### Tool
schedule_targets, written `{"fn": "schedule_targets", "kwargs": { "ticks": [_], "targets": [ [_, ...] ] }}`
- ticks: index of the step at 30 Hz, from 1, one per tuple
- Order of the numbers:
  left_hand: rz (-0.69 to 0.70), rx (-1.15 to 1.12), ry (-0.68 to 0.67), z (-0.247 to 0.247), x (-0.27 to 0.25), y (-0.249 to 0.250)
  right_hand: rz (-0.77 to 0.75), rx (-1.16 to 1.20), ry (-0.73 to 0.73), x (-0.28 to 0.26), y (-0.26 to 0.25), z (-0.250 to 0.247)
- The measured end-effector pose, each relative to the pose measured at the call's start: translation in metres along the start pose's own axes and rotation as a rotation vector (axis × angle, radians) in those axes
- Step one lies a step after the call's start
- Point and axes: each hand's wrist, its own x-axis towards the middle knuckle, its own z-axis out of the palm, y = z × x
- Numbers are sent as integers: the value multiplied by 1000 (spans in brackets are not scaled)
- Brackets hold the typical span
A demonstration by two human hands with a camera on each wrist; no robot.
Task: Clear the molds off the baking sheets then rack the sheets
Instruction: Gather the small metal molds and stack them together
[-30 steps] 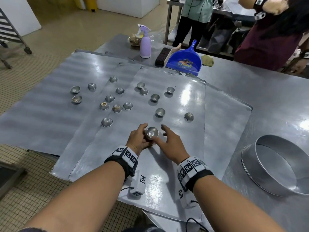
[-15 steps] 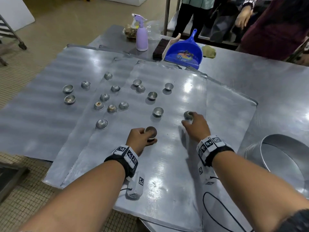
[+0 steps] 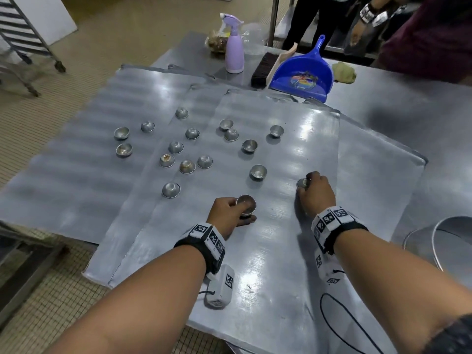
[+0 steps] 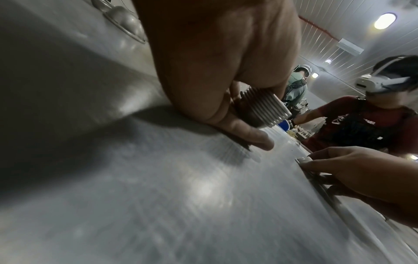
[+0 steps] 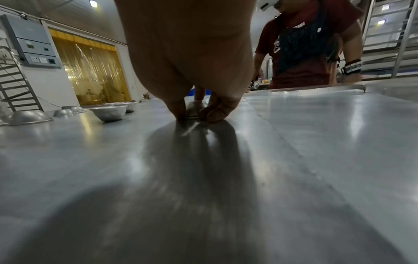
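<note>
Several small metal molds (image 3: 258, 171) lie scattered over overlapping grey baking sheets (image 3: 268, 251) on a steel table. My left hand (image 3: 229, 213) grips a stack of nested molds (image 3: 245, 205), seen as a ribbed stack (image 4: 262, 109) in the left wrist view, with the little finger resting on the sheet. My right hand (image 3: 315, 192) reaches over a single mold (image 3: 302, 183) near the top sheet's right edge, and its fingertips (image 5: 212, 111) pinch that mold (image 5: 194, 108) where it sits on the sheet.
A large round metal ring (image 3: 449, 241) lies at the table's right. A blue dustpan (image 3: 301, 75), a brush (image 3: 261, 70) and a lilac spray bottle (image 3: 233, 47) stand at the far edge. People (image 3: 421, 37) stand behind the table. A sheet rack (image 3: 23, 34) stands at far left.
My right hand left the stack held by my left hand, moved right and forward, and closed its fingers on the single mold. The left hand stayed in place with the stack.
</note>
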Motion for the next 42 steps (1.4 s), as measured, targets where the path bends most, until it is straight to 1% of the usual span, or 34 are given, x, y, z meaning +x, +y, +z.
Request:
{"fn": "schedule_targets", "kwargs": {
  "ticks": [2, 7, 12, 17, 21, 23, 30, 35, 42],
  "targets": [
    [1, 3, -13, 0, 0, 1, -14, -17, 8, -8, -2, 5],
    [5, 12, -17, 1, -1, 2, -36, -30, -37, -26, -7, 16],
    [8, 14, -23, 1, -3, 3, -70, 45, -29, -45, -9, 23],
    [15, 15, -26, 1, -4, 3, -29, 162, -84, -58, -9, 21],
    [18, 12, -29, 1, -4, 3, -25, 334, 4, -68, -6, 17],
    [23, 7, -32, 0, -4, 2, -25, 369, 32, -76, -3, 18],
    [25, 9, -28, 0, -5, 2, -70, 353, 42, -94, -3, 24],
    [54, 32, -21, 1, -6, 0, -80, 369, 24, -98, 0, 24],
    [99, 82, -31, 1, -11, 0, -118, 224, -22, -106, 6, 23]
  ]
}}
